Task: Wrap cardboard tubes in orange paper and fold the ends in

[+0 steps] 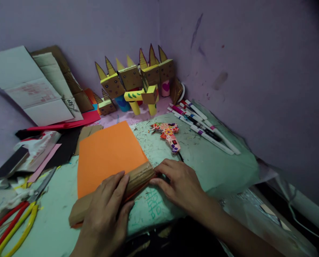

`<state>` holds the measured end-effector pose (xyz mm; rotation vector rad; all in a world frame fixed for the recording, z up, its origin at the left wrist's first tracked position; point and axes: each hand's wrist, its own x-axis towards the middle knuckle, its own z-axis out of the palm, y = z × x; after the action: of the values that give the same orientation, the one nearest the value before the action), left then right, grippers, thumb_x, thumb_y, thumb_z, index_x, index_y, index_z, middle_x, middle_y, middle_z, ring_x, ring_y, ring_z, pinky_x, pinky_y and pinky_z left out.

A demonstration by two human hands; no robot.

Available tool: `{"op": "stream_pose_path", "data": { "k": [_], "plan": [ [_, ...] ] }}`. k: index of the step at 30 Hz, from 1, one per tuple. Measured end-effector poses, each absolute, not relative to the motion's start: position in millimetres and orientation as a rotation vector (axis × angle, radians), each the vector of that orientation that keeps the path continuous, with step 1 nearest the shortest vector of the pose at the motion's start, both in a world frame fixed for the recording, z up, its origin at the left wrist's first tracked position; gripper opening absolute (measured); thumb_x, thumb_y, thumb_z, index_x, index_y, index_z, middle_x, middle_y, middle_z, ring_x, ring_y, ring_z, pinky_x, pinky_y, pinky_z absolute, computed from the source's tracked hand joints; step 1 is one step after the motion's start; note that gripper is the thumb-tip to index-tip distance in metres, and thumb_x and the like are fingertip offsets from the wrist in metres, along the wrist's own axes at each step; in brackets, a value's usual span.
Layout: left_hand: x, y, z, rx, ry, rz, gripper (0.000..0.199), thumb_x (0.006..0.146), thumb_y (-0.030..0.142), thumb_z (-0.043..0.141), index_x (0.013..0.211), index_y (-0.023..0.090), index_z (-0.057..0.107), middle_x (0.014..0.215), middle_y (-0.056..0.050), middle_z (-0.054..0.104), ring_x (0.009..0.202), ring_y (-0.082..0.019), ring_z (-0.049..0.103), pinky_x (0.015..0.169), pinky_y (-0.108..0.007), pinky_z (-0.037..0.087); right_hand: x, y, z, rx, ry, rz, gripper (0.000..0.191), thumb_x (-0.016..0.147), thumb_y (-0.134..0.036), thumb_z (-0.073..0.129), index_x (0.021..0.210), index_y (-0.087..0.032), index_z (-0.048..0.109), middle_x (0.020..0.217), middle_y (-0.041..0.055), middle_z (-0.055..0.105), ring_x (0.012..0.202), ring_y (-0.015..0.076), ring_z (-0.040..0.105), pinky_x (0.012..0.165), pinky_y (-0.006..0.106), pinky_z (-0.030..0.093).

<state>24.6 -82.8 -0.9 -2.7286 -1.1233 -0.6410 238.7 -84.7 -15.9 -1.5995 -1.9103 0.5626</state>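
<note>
A brown cardboard roll (140, 176) lies along the near edge of an orange sheet of paper (108, 157). A thin strip of orange shows under the roll's near side. My left hand (104, 210) bends over the roll's left half, fingers on top and thumb on the near side. At the roll's right end, my right hand (179, 182) pinches the edge with thumb and fingers; exactly what lies between the fingertips is partly hidden. Just beyond that hand rests a flower-patterned glue gun (170, 135), its black cord running toward me.
Red and yellow scissors (23, 214) lie at left. Several markers (202, 125) are spread at right. Cardboard animal figures (134, 76) stand against the wall. Folded white cardboard (33, 89) leans at back left, above paper scraps. Green cloth (197, 171) covers the table.
</note>
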Motion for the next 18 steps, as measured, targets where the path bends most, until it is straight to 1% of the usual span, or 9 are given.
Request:
{"op": "stream_pose_path", "data": {
  "k": [2, 5, 8, 10, 12, 15, 18],
  "plan": [
    [21.2, -81.3, 0.7, -2.725, -1.116, -0.617, 0.046, 0.084, 0.014, 0.051, 0.129, 0.009, 0.043, 0.122, -0.018, 0.054, 0.110, -0.027, 0.052, 0.090, -0.047, 0.047, 239.1, -85.1, -16.1, -1.601, -1.920, 0.553, 0.013, 0.080, -0.033, 0.067, 0.083, -0.020, 0.066, 0.080, 0.0024, 0.064, 0.076, 0.0200, 0.060, 0.066, 0.030, 0.040],
    [15.2, -79.8, 2.6, -2.697, -1.094, -0.585, 0.045, 0.083, 0.013, 0.053, 0.127, 0.008, 0.044, 0.114, -0.015, 0.060, 0.106, -0.024, 0.055, 0.094, -0.046, 0.046, 239.3, -85.5, -17.0, -1.591, -1.910, 0.570, 0.010, 0.080, -0.030, 0.066, 0.082, -0.020, 0.066, 0.080, 0.0022, 0.064, 0.075, 0.0200, 0.060, 0.064, 0.030, 0.040],
    [11.7, -79.6, 2.4, -2.696, -1.109, -0.593, 0.043, 0.082, 0.011, 0.052, 0.125, 0.008, 0.046, 0.109, -0.014, 0.064, 0.101, -0.022, 0.059, 0.095, -0.045, 0.045, 237.5, -84.7, -18.3, -1.502, -1.795, 0.657, 0.006, 0.080, -0.021, 0.066, 0.086, -0.018, 0.065, 0.087, 0.0040, 0.062, 0.078, 0.0188, 0.059, 0.066, 0.030, 0.042],
    [11.6, -79.9, 1.6, -2.707, -1.124, -0.617, 0.042, 0.082, 0.011, 0.051, 0.124, 0.008, 0.046, 0.110, -0.015, 0.064, 0.101, -0.022, 0.059, 0.096, -0.046, 0.045, 235.0, -83.3, -18.8, -1.414, -1.705, 0.768, 0.010, 0.078, -0.014, 0.065, 0.088, -0.017, 0.064, 0.090, 0.0047, 0.060, 0.079, 0.0176, 0.058, 0.069, 0.029, 0.044],
    [12.8, -80.1, 1.3, -2.723, -1.132, -0.627, 0.043, 0.082, 0.011, 0.051, 0.125, 0.008, 0.045, 0.111, -0.015, 0.064, 0.102, -0.022, 0.060, 0.095, -0.048, 0.045, 232.6, -81.8, -19.0, -1.358, -1.661, 0.897, 0.013, 0.076, -0.011, 0.066, 0.087, -0.017, 0.063, 0.087, 0.0037, 0.059, 0.077, 0.0166, 0.057, 0.069, 0.028, 0.044],
    [13.3, -80.8, 4.4, -2.761, -1.126, -0.608, 0.046, 0.082, 0.012, 0.050, 0.127, 0.010, 0.043, 0.113, -0.014, 0.064, 0.104, -0.023, 0.059, 0.095, -0.049, 0.045, 231.1, -79.9, -18.9, -1.349, -1.663, 1.013, 0.008, 0.076, -0.010, 0.063, 0.078, -0.018, 0.062, 0.081, 0.0024, 0.058, 0.074, 0.0161, 0.055, 0.068, 0.028, 0.043],
    [7.6, -82.3, 11.2, -2.807, -1.208, -0.485, 0.055, 0.081, 0.015, 0.051, 0.134, 0.012, 0.035, 0.123, -0.015, 0.058, 0.112, -0.026, 0.054, 0.096, -0.053, 0.043, 232.5, -78.6, -19.4, -1.318, -1.702, 1.051, 0.012, 0.080, -0.010, 0.058, 0.071, -0.017, 0.061, 0.078, 0.0025, 0.056, 0.073, 0.0161, 0.055, 0.067, 0.028, 0.043]
  ]
}}
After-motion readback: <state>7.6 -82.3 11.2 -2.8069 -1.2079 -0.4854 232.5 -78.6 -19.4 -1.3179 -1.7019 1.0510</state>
